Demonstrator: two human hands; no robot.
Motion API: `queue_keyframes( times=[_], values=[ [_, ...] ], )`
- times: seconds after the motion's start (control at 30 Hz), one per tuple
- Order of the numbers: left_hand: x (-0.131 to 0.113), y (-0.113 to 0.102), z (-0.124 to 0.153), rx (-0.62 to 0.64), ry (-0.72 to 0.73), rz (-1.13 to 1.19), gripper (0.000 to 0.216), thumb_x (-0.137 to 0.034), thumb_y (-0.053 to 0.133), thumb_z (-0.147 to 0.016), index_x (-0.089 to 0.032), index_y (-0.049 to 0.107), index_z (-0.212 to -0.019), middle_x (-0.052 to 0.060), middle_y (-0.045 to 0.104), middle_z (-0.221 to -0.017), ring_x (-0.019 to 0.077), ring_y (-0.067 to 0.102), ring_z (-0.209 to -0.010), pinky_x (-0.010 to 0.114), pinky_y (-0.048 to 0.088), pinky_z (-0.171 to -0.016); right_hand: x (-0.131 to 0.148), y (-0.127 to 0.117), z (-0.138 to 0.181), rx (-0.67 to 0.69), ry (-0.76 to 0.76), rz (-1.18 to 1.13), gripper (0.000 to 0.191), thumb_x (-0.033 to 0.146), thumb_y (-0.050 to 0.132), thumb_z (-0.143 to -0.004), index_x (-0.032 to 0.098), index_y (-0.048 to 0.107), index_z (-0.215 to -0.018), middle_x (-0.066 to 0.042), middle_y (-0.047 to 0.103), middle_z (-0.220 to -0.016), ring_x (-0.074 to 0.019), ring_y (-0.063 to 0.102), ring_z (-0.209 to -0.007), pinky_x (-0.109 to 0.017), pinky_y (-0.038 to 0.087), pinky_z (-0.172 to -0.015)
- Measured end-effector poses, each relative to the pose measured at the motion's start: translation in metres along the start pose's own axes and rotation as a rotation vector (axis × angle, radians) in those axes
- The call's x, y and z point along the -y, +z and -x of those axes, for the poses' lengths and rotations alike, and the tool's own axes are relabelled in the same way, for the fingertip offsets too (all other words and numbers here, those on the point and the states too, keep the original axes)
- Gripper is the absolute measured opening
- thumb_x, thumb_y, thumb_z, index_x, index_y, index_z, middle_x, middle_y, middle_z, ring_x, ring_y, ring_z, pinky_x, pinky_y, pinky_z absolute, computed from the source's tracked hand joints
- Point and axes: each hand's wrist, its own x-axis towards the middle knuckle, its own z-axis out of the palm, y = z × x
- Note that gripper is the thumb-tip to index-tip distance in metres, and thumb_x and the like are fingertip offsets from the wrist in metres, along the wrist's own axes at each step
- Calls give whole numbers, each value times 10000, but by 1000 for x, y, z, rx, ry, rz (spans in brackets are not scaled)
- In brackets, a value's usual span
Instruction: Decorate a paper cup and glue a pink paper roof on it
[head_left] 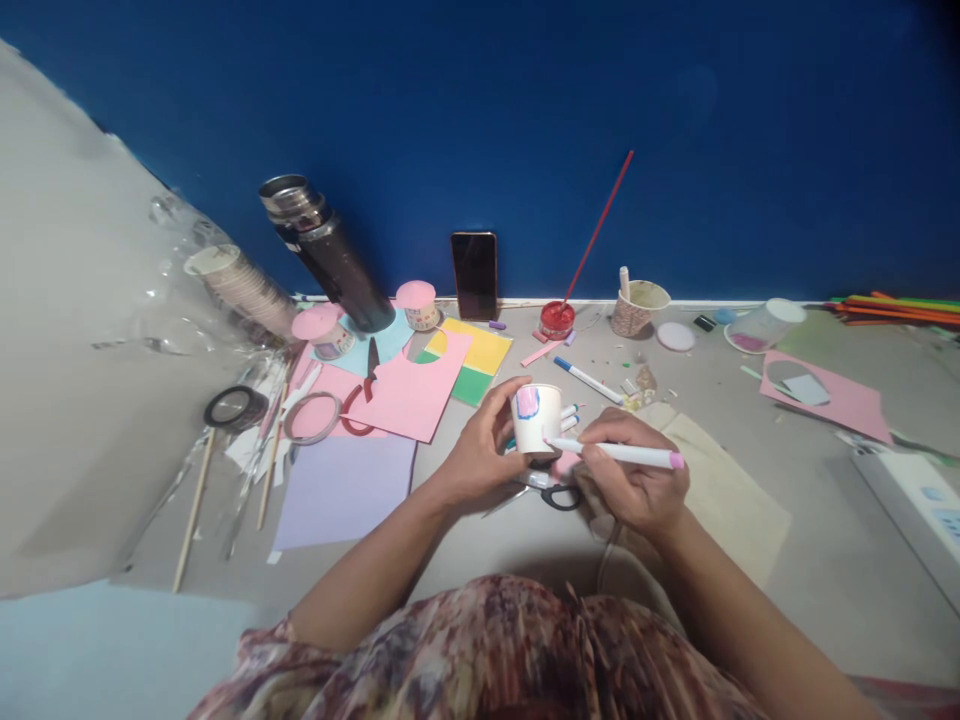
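Note:
My left hand (480, 450) grips a small white paper cup (537, 416) from the left side, holding it above the floor. The cup has a pink patch outlined in blue on its side. My right hand (634, 480) holds a white marker with a pink end cap (619, 453), its tip touching the cup's lower right side. Black-handled scissors (559, 495) lie on the floor just under both hands, beside a few more markers (570, 412).
Pink paper (409, 395), lilac paper (341, 490), tape rolls (234, 407), wooden sticks and a steel flask (326, 250) lie left. A phone (474, 274) leans on the blue wall. A red paint pot (556, 319), paper cups, a blue-capped marker (589, 380) and pink card (821, 392) sit right.

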Motion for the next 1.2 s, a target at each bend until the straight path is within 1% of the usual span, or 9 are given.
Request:
queue_keyframes(
  times=[0.1,0.27,0.5,0.7,0.9,1.07,1.2],
  values=[
    [-2,1,-1,7,4,-2,883,-221,953,-670,-245,533,-1447,153,479,-1566,370,509,-1436,460,447,-1172,-1,0,1,-9,-5,-31,151,93,606,-926,222,680,-905,2,708,-638,-172,625,-582,-324,513,-605],
    [-6,1,-2,5,-8,17,871,-225,949,-659,-242,535,-1425,151,490,-1547,364,529,-1413,467,456,-1159,-7,0,6,-89,23,-57,157,89,625,-932,230,689,-956,-3,725,-694,-171,642,-633,-312,501,-620],
    [-6,1,-2,10,-15,5,894,-255,956,-655,-236,514,-1432,165,464,-1558,381,505,-1433,485,435,-1176,-6,1,7,-44,37,-75,151,98,618,-950,226,686,-993,-8,733,-647,-192,641,-617,-348,527,-658],
    [-6,1,-2,4,-18,5,912,-263,968,-650,-238,509,-1438,166,436,-1584,383,503,-1437,461,451,-1160,-6,0,6,-17,48,-79,136,102,621,-952,220,685,-974,-14,751,-650,-187,643,-618,-340,527,-657],
    [-3,-1,-2,29,7,26,887,-211,944,-660,-236,509,-1433,161,471,-1558,374,505,-1439,460,446,-1166,-5,0,6,4,53,-100,147,99,607,-952,227,680,-958,-9,754,-663,-181,643,-610,-333,527,-655],
    [-3,0,-1,47,4,42,879,-168,924,-668,-251,520,-1444,144,509,-1529,362,525,-1430,449,453,-1165,-8,1,8,-86,59,-60,174,85,634,-932,241,694,-980,9,732,-667,-185,660,-627,-328,531,-663],
    [-1,0,-2,70,0,55,882,-170,932,-663,-263,530,-1442,133,517,-1530,359,530,-1432,432,456,-1164,-10,2,8,-92,51,-31,183,77,642,-924,245,695,-977,15,724,-671,-181,661,-638,-316,525,-660]
  ],
)
